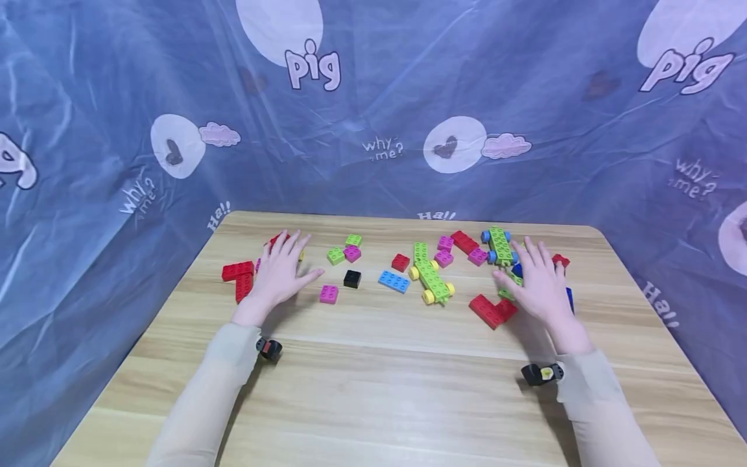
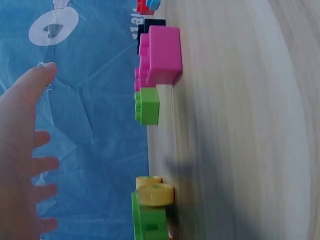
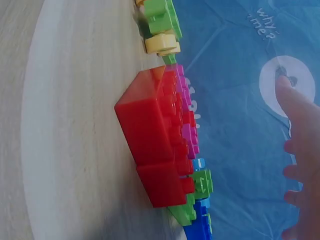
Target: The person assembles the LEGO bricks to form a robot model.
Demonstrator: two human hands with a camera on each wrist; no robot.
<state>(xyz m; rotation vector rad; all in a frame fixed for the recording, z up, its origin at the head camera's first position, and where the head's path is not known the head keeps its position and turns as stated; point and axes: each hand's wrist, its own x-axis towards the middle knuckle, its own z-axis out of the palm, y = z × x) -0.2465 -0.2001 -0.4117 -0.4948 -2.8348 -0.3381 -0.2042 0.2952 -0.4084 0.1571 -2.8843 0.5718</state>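
My left hand [image 1: 279,274] hovers with spread fingers over the left cluster, near two red bricks [image 1: 237,271] set in an L. In the left wrist view, that hand is apart from a magenta brick [image 2: 165,56] and a lime brick [image 2: 149,106]. On the right, my other hand [image 1: 541,287] is held above several bricks, its fingers spread too. Beside it lie joined red bricks [image 1: 486,311] and a lime car base with blue wheels [image 1: 500,246]. The right wrist view shows the red bricks [image 3: 145,132] up close. Neither hand holds anything. Bricks beneath both hands are partly hidden.
Mid-table is a long lime car base with yellow wheels [image 1: 432,279]. Around it lie a light blue brick [image 1: 393,281], a black brick [image 1: 352,279], a small red brick [image 1: 400,262] and several magenta bricks. A blue printed cloth [image 1: 373,181] hangs behind the wooden table [image 1: 397,402].
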